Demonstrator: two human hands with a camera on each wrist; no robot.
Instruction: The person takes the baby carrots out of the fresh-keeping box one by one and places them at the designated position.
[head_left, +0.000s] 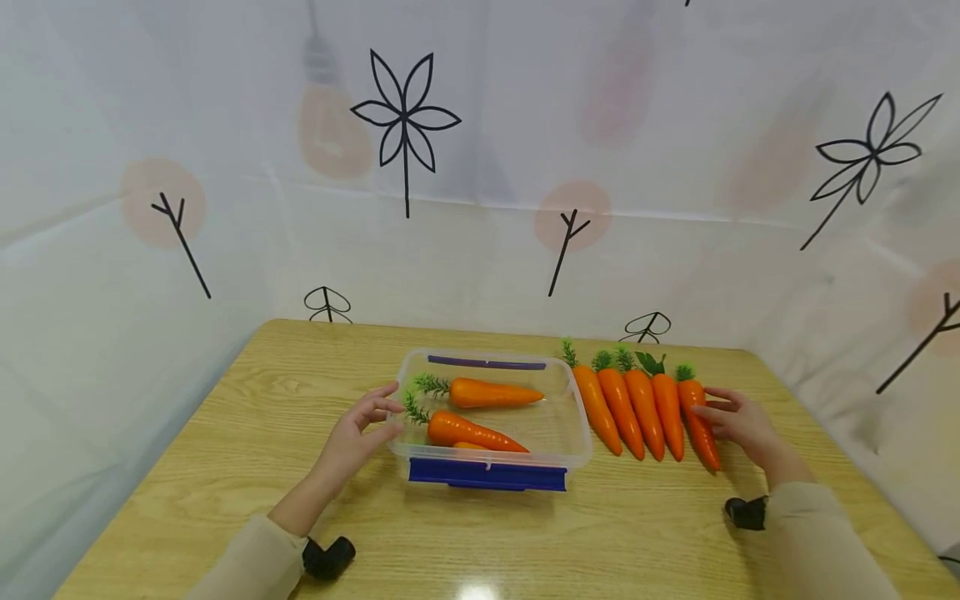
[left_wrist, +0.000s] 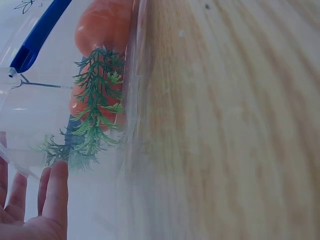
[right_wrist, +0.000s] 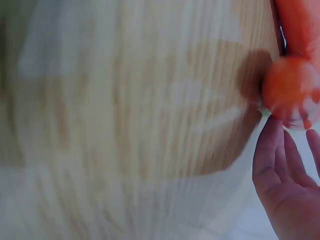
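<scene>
A clear plastic box (head_left: 585, 442) with blue latches stands mid-table, holding two plainly visible orange toy carrots, the rear one (head_left: 491, 393) and the front one (head_left: 465, 429); part of another shows beneath. My left hand (head_left: 352, 442) is at the box's left wall, its fingers loosely bent. In the left wrist view, green carrot leaves (left_wrist: 97, 100) show through the wall near the fingertips. My right hand (head_left: 738, 425) touches the rightmost carrot (head_left: 701, 429) of a row with its fingertips, not curled round it. The right wrist view shows that carrot's tip (right_wrist: 287, 87) above the fairly straight fingers.
Several more carrots (head_left: 630, 408) lie side by side between the box and my right hand, leaves pointing away. Behind the wooden table (head_left: 300, 367) hangs a white cloth (head_left: 480, 275) with plant drawings. A black wrist device (head_left: 327, 558) shows below each hand.
</scene>
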